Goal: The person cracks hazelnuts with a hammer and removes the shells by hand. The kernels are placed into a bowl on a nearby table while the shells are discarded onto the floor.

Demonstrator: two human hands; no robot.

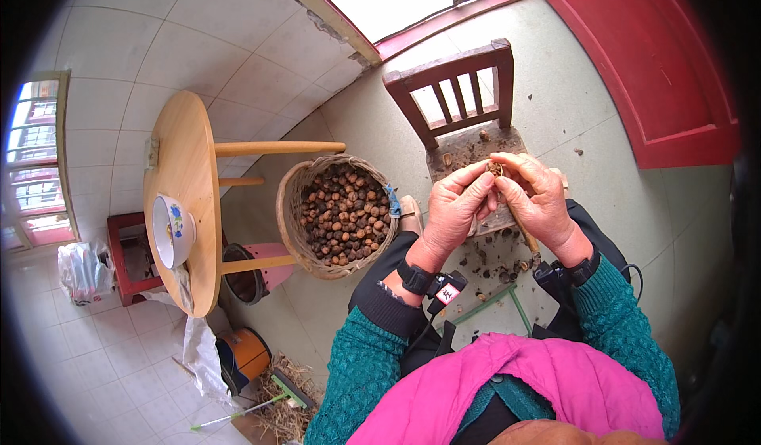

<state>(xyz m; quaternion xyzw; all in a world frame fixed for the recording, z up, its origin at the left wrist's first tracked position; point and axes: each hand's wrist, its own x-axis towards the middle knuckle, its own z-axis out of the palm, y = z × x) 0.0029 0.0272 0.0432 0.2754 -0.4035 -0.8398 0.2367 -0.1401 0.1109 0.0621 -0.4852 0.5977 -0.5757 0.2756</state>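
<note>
A cracked walnut [494, 168] is pinched between the fingertips of both my hands, above a small wooden chair. My left hand [455, 198] grips it from the left with thumb and fingers. From the other side, the thumb and fingers of my right hand [538, 198] hold it. Below my right hand a wooden handle [524, 231] slants down past the seat's front edge; whether that hand touches it I cannot tell. Shell crumbs and a piece of walnut shell [447, 159] lie on the chair seat [508, 140].
A wicker basket [287, 207] full of walnuts [345, 213] stands at my left, close to a round wooden table [205, 207] bearing a flowered bowl [172, 231]. Shell scraps [505, 266] litter the floor between my legs. A red door [648, 70] is at the upper right.
</note>
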